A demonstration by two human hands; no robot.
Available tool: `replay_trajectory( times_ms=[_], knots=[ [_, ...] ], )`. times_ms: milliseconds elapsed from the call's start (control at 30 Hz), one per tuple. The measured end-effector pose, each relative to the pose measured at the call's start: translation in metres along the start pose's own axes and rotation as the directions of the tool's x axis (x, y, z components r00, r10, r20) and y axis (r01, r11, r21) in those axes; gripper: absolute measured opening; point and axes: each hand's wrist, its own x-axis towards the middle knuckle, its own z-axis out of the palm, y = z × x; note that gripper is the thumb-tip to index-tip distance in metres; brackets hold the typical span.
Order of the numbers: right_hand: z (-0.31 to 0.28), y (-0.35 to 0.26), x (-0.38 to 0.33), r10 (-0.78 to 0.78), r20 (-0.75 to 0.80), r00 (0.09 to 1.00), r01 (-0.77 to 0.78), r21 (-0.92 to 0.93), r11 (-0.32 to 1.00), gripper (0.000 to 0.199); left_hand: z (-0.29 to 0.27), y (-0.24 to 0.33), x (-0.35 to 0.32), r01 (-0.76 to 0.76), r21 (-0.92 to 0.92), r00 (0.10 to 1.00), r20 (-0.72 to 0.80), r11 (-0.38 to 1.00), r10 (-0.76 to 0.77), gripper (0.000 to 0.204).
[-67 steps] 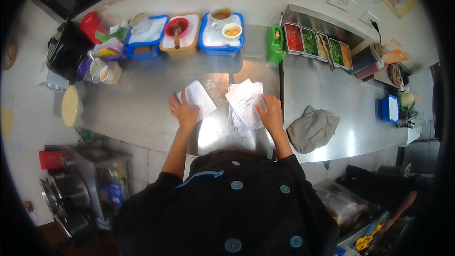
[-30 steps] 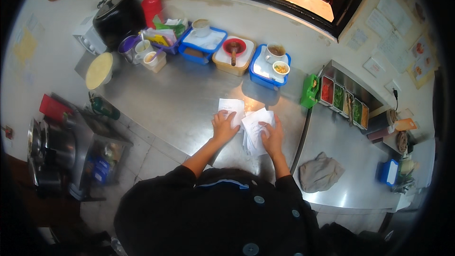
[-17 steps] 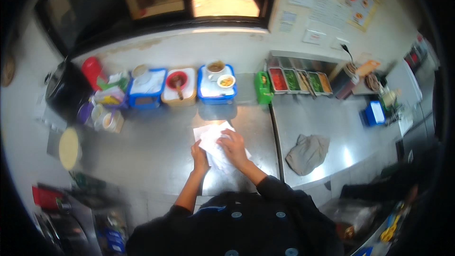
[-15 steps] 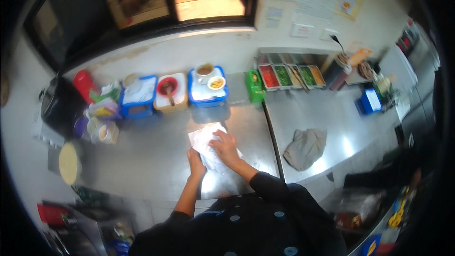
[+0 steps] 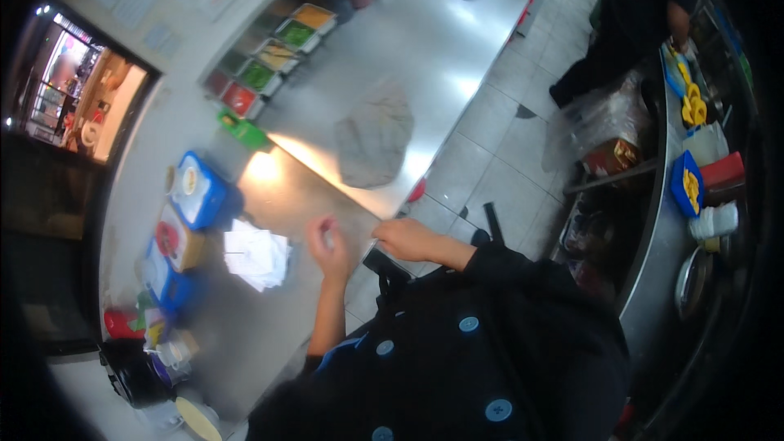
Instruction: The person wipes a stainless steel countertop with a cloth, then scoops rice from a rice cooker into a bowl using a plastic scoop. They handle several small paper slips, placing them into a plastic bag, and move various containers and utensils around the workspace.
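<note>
Hands point(image 5: 327, 247) beside white papers point(image 5: 256, 255)

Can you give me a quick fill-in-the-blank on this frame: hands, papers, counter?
1. The stack of white papers lies on the steel counter, and neither of the hands touches ____.
2. The left hand hovers over the counter beside the ____.
3. The crumpled cloth on the counter is ____ in colour.
4. The right hand is at the counter's near ____.

Missing words: it; papers; grey; edge
</note>
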Motion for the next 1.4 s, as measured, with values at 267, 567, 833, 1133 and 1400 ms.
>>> replay_trajectory(
  times_ms=[267, 567, 833, 1133, 1400],
  knots=[
    [-0.027, 0.161, -0.218, 0.591, 0.179, 0.787, -0.575, -0.137, 0.807, 0.029, 0.278, -0.020, -0.113, 0.362, 0.016, 0.630, 0.733, 0.932, -0.257, 0.014],
    [-0.013, 0.243, -0.370, 0.875, 0.094, 0.476, -0.879, 0.096, 0.467, 0.023, 0.426, -0.289, -0.159, 0.818, -0.568, 0.214, 0.443, -0.088, -0.871, 0.019],
    [-0.051, 0.259, -0.494, 0.916, 0.379, 0.132, -0.990, 0.008, 0.139, 0.026, 0.558, -0.348, -0.177, 0.501, -0.829, -0.065, 0.252, -0.250, -0.966, 0.026],
    [-0.208, 0.330, -0.333, 0.848, 0.177, 0.500, -0.856, -0.048, 0.515, 0.021, 0.581, -0.317, -0.191, 0.373, -0.890, -0.200, 0.198, -0.262, -0.960, 0.037],
    [-0.366, 0.380, -0.200, 0.814, -0.097, 0.572, -0.799, -0.288, 0.527, 0.019, 0.585, -0.308, -0.184, 0.290, -0.932, -0.237, 0.152, -0.219, -0.960, 0.047]
  ],
)
